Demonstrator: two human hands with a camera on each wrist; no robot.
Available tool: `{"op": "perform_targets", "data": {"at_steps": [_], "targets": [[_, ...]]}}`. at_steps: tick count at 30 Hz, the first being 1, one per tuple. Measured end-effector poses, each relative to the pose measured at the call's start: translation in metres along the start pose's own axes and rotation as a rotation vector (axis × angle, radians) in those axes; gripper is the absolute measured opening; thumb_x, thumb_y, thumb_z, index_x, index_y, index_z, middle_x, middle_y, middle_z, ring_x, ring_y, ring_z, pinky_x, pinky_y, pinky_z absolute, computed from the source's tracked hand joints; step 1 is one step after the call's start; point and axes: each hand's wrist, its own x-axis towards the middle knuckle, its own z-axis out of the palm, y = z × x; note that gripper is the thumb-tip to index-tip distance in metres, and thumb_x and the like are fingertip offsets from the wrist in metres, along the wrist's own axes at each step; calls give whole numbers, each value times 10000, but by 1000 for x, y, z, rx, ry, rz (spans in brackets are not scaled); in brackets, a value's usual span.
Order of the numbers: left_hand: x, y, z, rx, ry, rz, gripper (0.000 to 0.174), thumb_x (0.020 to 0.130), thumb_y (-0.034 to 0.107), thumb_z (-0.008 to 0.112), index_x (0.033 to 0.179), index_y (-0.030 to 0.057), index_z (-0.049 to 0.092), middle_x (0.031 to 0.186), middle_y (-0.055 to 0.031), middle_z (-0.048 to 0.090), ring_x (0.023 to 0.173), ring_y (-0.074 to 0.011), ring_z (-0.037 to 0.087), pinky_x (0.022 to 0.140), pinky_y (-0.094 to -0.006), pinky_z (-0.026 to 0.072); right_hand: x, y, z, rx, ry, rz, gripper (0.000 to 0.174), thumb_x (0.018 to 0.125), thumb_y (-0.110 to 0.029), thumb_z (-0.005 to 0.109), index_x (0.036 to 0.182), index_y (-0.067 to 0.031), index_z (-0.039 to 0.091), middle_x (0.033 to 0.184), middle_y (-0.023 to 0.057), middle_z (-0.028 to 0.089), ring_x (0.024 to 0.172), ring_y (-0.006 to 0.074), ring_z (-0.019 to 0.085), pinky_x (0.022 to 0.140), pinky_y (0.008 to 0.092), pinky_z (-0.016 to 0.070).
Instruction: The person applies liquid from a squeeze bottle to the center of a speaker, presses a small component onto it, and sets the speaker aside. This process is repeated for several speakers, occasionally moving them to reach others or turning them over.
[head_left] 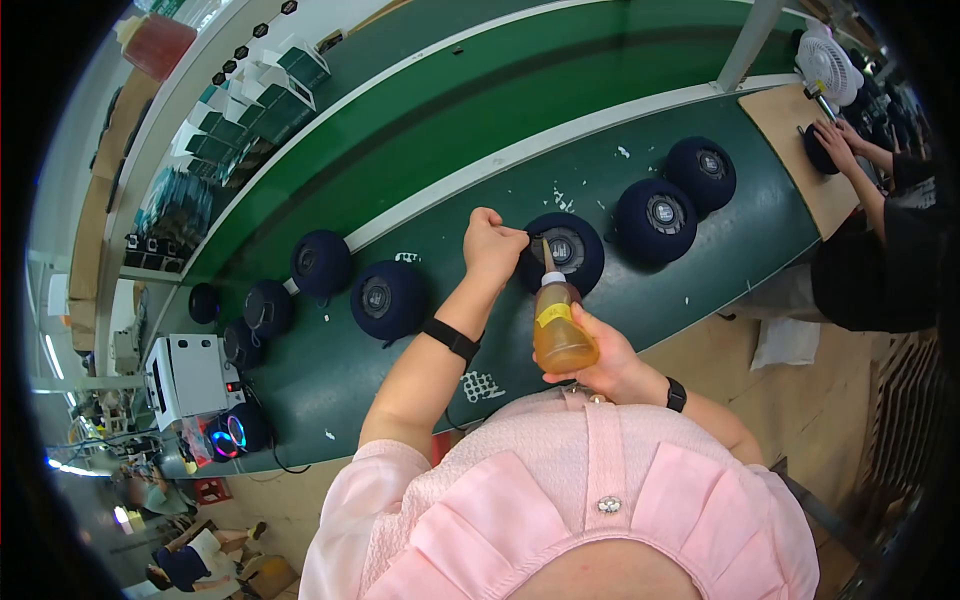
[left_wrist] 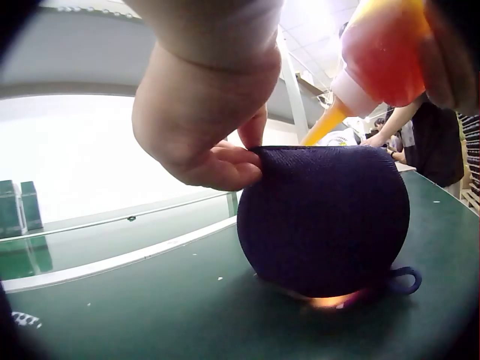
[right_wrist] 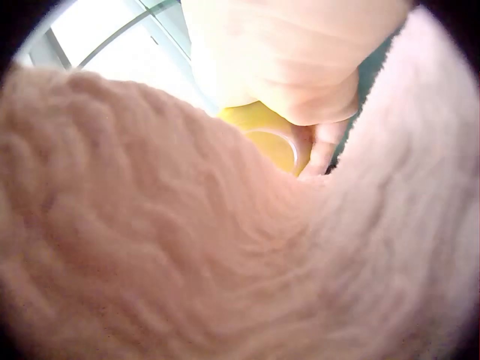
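Note:
In my right hand (head_left: 612,362) I grip a squeeze bottle (head_left: 563,335) of amber liquid with a white cap and a yellow label. Its pointed nozzle (left_wrist: 328,124) comes down to the top edge of a dark blue, fabric-covered round speaker (left_wrist: 326,217). My left hand (head_left: 490,248) pinches the fabric at that speaker's top rim between thumb and fingers. The speaker stands on the green bench, with a small cord loop at its base and an orange glow beneath. In the right wrist view pink cloth hides most of the bottle (right_wrist: 271,146).
Two more speakers (head_left: 656,221) stand to the right, and several others (head_left: 388,299) to the left along the green bench (head_left: 480,340). A white box-shaped machine (head_left: 192,375) is at the far left. Another person's hands (head_left: 838,140) work at the right end, near a white fan (head_left: 829,65).

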Motion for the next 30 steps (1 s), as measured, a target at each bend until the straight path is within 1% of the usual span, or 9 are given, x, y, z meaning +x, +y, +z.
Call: {"op": "perform_targets", "data": {"at_steps": [6,12,15,17,19,21,23,26,30], "targets": [[-4,7,3,10,31,-8,384,626,-72,611,897,27,357,716,-149,624,571,-141,562,490,-249,451,-7,-6,-2,-79,68,-39,425,908,-434,442,1147,-85,485,1019,107,595,880,237,613,663,438,534],[-5,8,3,229,3,91,280,650,-39,607,828,34,404,710,-99,625,608,-119,578,560,-240,460,-4,-12,-11,-53,89,-57,469,905,-466,409,1164,-79,467,1005,142,596,884,284,619,631,425,543],[0,27,-1,443,-29,113,192,667,51,597,813,54,474,649,-67,607,599,-206,600,584,-312,478,-7,-13,-13,-25,90,-41,476,903,-469,409,1161,-74,468,1005,148,595,888,285,619,627,423,549],[4,48,2,391,11,346,176,674,42,583,823,63,493,669,-69,611,634,-230,616,588,-341,483,-8,-13,-13,-21,99,-47,479,903,-471,408,1159,-71,469,1005,149,595,891,285,619,627,423,551],[13,64,8,379,-58,429,172,670,30,584,819,64,506,688,-83,617,668,-256,626,602,-367,485,-9,-12,-14,-18,109,-48,481,902,-472,408,1158,-69,470,1005,151,595,894,285,619,627,422,553],[18,82,17,569,-347,663,184,679,16,608,835,51,518,741,-77,632,676,-229,626,651,-326,499,-9,-12,-16,-19,95,-28,481,900,-470,414,1157,-67,470,1008,147,595,897,285,620,627,425,553],[24,90,30,554,-447,723,194,667,18,621,837,62,539,751,-92,630,714,-276,623,651,-362,494,-11,-11,-15,-29,104,-24,477,899,-467,419,1157,-69,472,1012,142,595,899,283,619,634,429,549],[28,102,46,852,-847,827,204,653,13,610,836,74,546,725,-118,617,736,-322,598,611,-422,452,-13,-11,-15,-35,103,-22,471,893,-456,447,1164,-71,470,1028,128,592,904,268,613,674,451,535],[35,98,55,1003,-960,929,181,669,11,589,828,80,537,699,-122,605,719,-329,593,596,-428,443,-14,-12,-12,-32,107,-22,477,888,-451,469,1175,-70,464,1053,119,584,934,259,598,731,479,512]]}}
